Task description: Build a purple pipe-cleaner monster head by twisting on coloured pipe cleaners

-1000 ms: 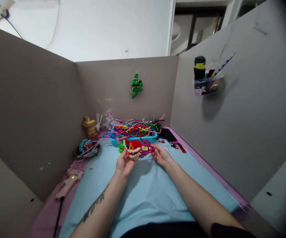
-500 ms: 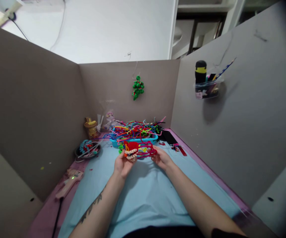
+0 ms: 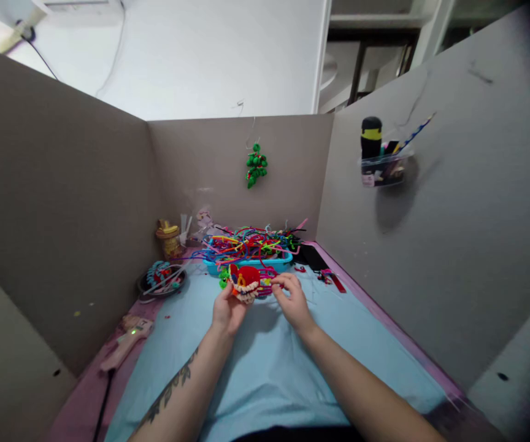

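Observation:
Above the blue cloth my left hand (image 3: pixel 229 311) is closed round the left side of a pipe-cleaner figure (image 3: pixel 247 277). Its body is red, edged with a cream fringe, with orange and blue bits and a green fuzzy part at its left end. Magenta pipe-cleaner loops (image 3: pixel 265 283) stick out from its right side. My right hand (image 3: pixel 292 301) is at those loops, thumb and forefinger pinched on them; its other fingers are bent. The fingertips of the left hand are partly hidden behind the figure.
Behind the hands stands a blue tray (image 3: pixel 278 263) heaped with coloured pipe cleaners. A dark bowl (image 3: pixel 144 288) and a pink glue gun (image 3: pixel 129 341) with a cord lie left. At right are a black phone-like slab (image 3: pixel 313 256) and a red strip (image 3: pixel 337 282). Grey panels enclose three sides.
My right hand has moved left along the magenta loops, closer to the red body. The figure has turned slightly in my left hand, showing more of its red top.

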A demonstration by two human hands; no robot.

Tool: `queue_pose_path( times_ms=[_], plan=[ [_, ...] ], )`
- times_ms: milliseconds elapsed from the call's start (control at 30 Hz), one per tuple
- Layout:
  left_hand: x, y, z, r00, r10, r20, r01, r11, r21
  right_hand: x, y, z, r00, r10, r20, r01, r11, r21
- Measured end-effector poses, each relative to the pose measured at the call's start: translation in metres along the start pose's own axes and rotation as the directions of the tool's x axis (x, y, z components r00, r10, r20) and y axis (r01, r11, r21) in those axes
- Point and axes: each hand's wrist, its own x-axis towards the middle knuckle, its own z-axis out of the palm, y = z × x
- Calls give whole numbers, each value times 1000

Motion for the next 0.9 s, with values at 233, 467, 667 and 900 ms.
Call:
queue_pose_path(
  times_ms=[233, 467, 667, 900],
  plan=[
    [-3, -14, -2, 980, 90, 176, -119, 979, 164, -10, -1, 15, 963, 167, 212, -175, 984, 21],
    [-3, -20, 0, 965, 197, 171, -231, 952, 202, -7, 0, 14, 949, 307, 74, -316, 920, 233],
    [-3, -20, 1, 950, 249, 189, -291, 927, 238, -11, -18, 14, 900, 391, 192, -434, 779, 453],
    [-6, -28, 0, 942, 231, 244, -302, 901, 313, -11, -30, 11, 771, 507, 385, -621, 463, 633]
  ],
)
